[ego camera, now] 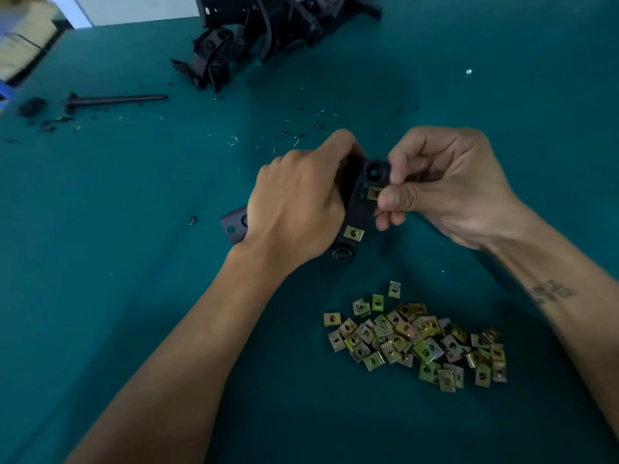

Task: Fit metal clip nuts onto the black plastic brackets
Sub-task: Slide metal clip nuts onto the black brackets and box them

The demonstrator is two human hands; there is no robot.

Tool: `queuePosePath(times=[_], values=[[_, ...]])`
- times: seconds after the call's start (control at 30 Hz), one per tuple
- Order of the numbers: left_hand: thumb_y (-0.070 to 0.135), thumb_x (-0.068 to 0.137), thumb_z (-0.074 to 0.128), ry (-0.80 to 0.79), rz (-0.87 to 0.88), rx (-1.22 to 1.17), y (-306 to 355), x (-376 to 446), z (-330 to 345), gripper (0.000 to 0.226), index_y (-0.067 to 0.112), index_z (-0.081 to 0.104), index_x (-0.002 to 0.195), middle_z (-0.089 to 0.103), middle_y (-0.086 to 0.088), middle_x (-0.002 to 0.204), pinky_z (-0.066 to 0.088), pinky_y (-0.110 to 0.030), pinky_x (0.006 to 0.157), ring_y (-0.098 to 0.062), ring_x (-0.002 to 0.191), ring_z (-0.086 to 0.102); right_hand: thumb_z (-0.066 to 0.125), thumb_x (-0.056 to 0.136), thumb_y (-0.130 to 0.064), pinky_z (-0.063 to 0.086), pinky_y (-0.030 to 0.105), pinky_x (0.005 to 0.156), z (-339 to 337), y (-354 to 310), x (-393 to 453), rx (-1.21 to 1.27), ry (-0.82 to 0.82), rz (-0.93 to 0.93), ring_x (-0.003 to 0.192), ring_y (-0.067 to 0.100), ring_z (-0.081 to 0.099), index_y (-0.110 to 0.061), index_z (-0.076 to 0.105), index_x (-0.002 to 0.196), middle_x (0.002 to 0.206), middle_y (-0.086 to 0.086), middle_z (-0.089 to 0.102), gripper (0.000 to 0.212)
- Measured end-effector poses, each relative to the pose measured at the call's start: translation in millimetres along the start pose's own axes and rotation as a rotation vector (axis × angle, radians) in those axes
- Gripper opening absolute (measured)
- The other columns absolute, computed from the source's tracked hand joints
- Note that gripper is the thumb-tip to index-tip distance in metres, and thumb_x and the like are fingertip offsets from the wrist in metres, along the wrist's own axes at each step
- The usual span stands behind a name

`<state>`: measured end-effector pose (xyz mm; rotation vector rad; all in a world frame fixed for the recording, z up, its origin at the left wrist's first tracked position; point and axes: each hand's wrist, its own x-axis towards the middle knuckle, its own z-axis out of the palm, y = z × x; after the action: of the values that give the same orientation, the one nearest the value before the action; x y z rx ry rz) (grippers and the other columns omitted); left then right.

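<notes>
My left hand (298,209) grips a black plastic bracket (360,205) above the green table, its fingers curled round the bracket's left side. One brass-coloured clip nut (353,233) sits on the bracket's lower edge. My right hand (435,185) pinches a second clip nut (374,193) between thumb and forefinger against the bracket's right edge, just below a round hole. Part of the bracket (234,224) sticks out left of my left wrist. A heap of loose clip nuts (415,339) lies on the table in front of me, between my forearms.
Several black brackets (268,35) are heaped at the table's far edge. A black rod (117,99) lies at the far left with black debris (31,107) beside it. Small shavings and chips (268,139) are scattered beyond my hands. Cardboard boxes (23,35) stand past the table's left corner.
</notes>
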<state>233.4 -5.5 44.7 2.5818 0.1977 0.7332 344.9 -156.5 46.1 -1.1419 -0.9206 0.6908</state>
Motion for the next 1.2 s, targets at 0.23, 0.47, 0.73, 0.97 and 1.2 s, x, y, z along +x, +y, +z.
queuePosePath(times=[0.23, 0.47, 0.73, 0.97, 1.2], values=[[0.008, 0.08, 0.043, -0.06, 0.002, -0.073, -1.5, 0.0, -2.0, 0.029, 0.018, 0.06, 0.101, 0.062, 0.004, 0.071, 0.047, -0.048, 0.06, -0.034, 0.064, 0.054, 0.09, 0.067, -0.022, 0.058, 0.035, 0.055, 0.4, 7.0, 1.1, 0.08, -0.043, 0.037, 0.054, 0.018, 0.07, -0.018, 0.069, 0.076, 0.067, 0.003, 0.071, 0.023], [0.018, 0.084, 0.045, -0.169, 0.005, -0.109, 0.7, 0.2, -3.4, 0.02, 0.025, 0.058, 0.099, 0.063, 0.004, 0.073, 0.047, -0.049, 0.064, -0.036, 0.07, 0.052, 0.096, 0.058, -0.032, 0.061, 0.033, 0.066, -6.9, 8.2, 2.9, 0.006, -0.072, 0.105, 0.066, 0.015, 0.069, -0.023, 0.068, 0.082, 0.076, -0.002, 0.071, 0.038], [0.022, 0.083, 0.045, -0.175, 0.014, -0.125, 1.2, 0.5, -2.3, 0.012, 0.032, 0.038, 0.084, 0.053, 0.0, 0.065, 0.046, -0.051, 0.062, -0.042, 0.068, 0.045, 0.096, 0.057, -0.034, 0.059, 0.028, 0.066, -6.7, 15.9, 4.6, 0.044, -0.054, 0.143, 0.067, 0.019, 0.067, -0.015, 0.064, 0.097, 0.081, 0.007, 0.07, 0.055], [0.018, 0.083, 0.046, -0.162, 0.026, -0.158, -0.6, 0.3, -0.8, 0.015, 0.031, 0.038, 0.082, 0.055, -0.003, 0.064, 0.045, -0.052, 0.06, -0.041, 0.065, 0.047, 0.092, 0.062, -0.037, 0.055, 0.021, 0.063, -0.1, 15.5, 3.6, 0.043, -0.062, 0.132, 0.066, 0.011, 0.065, -0.011, 0.057, 0.101, 0.078, 0.0, 0.069, 0.058], [0.003, 0.084, 0.055, -0.127, 0.041, -0.177, -5.8, 0.6, 2.9, 0.038, 0.036, 0.036, 0.08, 0.051, 0.0, 0.062, 0.044, -0.051, 0.054, -0.037, 0.061, 0.044, 0.087, 0.065, -0.05, 0.052, 0.022, 0.06, 1.9, 9.8, 0.1, -0.111, -0.118, 0.158, 0.063, 0.012, 0.062, -0.018, 0.052, 0.101, 0.076, 0.001, 0.066, 0.059]])
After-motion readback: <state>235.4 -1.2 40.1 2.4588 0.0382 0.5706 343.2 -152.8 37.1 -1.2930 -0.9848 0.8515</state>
